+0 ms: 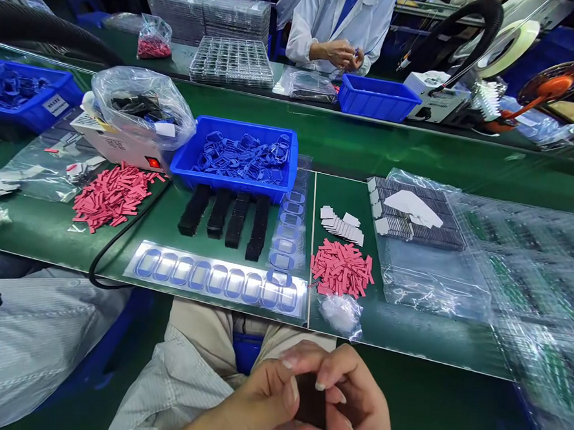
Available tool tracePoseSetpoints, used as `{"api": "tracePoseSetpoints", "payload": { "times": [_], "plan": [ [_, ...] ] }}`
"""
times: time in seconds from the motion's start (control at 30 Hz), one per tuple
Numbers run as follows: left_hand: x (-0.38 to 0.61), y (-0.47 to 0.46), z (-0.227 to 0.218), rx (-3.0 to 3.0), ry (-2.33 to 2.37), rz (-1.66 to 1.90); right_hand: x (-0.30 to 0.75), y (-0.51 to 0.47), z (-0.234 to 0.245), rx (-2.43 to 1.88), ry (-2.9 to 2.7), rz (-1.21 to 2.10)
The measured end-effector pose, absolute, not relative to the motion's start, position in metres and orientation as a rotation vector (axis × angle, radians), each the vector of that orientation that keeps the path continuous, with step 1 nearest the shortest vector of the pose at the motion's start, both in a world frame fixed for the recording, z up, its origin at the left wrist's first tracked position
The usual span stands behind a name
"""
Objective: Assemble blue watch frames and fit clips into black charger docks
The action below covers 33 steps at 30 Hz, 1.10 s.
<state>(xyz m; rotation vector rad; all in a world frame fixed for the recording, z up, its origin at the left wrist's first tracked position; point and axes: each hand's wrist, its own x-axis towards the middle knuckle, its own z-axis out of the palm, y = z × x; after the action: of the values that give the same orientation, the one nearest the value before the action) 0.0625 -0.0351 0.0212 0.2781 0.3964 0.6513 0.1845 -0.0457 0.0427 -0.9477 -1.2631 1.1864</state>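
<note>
- Far left, a bright blue plastic crate (27,120) holds blue moulded pieces (10,88), gathered there so they stay together.
- Moving right, a clear plastic bag of black pieces (142,105) slumps against a white box unit with a red lamp (120,150).
- Just in front, a loose pile of pink rubbery strips (113,198) sits on the green table (347,193), spread out where you can pick from it.
- A black cable (120,247) curves over the table's near edge.
- Centre now: a second blue crate (225,185) of blue loops, with four black rectangular stacks (223,221) lined up side by side in front of it.
- Nearest you, a clear film sheet of blue oval rings (215,279) lies flat along the edge, within easy reach.
- Your left hand (250,410) and right hand (358,401) meet low, below the table edge. Your fingers (288,391) are closed from both sides on a dark rectangular piece (310,401), pinching it by its edges, so much of it is hidden.
- Across the table, a co-worker's hands (338,56) work together over a wire rack (231,62).
- Far right, a second pink pile (342,268) sits beside a clear bag of dark trays (418,213).
</note>
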Motion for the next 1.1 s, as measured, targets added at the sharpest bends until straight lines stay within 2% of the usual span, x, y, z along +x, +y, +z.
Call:
{"api": "tracePoseSetpoints", "payload": {
  "times": [0.13,0.3,0.6,1.1],
  "plan": [
    [0.061,-0.033,0.022,0.286,0.380,0.682,0.198,-0.049,0.048,-1.103,-1.401,0.862],
    [0.051,-0.028,0.030,0.588,0.654,0.658,0.215,-0.043,0.060,-1.211,-1.742,0.420],
    [0.048,-0.026,0.036,0.761,0.755,0.665,0.217,-0.036,0.061,-1.216,-1.820,0.418],
    [0.039,-0.034,0.019,0.926,0.816,0.625,0.220,-0.035,0.058,-1.210,-1.794,0.467]
  ]
}}
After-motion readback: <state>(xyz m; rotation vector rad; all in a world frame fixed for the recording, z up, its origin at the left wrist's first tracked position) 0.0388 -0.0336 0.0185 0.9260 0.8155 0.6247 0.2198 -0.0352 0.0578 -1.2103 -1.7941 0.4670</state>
